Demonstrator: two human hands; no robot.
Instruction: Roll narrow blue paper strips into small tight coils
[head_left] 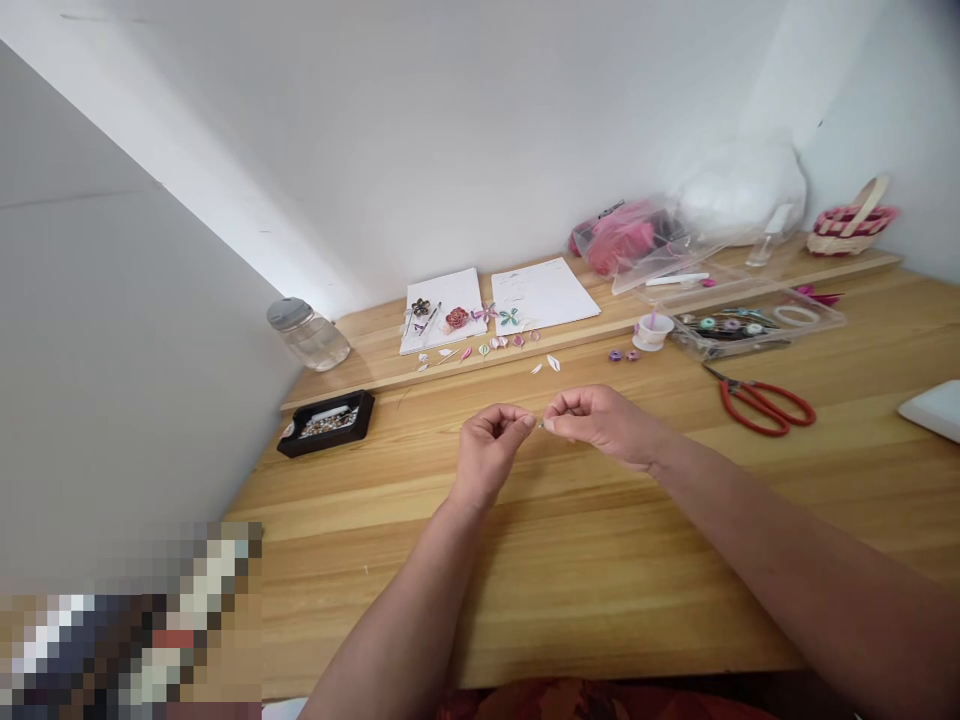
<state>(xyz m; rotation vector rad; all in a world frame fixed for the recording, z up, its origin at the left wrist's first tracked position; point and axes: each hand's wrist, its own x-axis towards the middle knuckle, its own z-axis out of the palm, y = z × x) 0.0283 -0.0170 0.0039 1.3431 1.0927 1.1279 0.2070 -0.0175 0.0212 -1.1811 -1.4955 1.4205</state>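
Observation:
Both hands meet above the middle of the wooden table, fingertips nearly touching. My left hand (491, 447) is closed in a pinch, thumb against forefinger. Facing it, my right hand (596, 422) pinches too, its other fingers curled in. A tiny dark speck (541, 425) shows between the fingertips, too small to name. Just beyond the hands lie small white petal-shaped pieces (553, 363). Behind them, a row of small coloured petal pieces (484, 350) runs along the edge of the raised shelf.
Red-handled scissors (765, 405) lie right of my right hand. A clear plastic box (757, 320) with thread spools and a white spool (652, 332) stand behind. At left are a black tray (326, 424) of beads and a lidded jar (307, 335). Paper sheets (546, 292) and a basket (851, 228) sit farther back.

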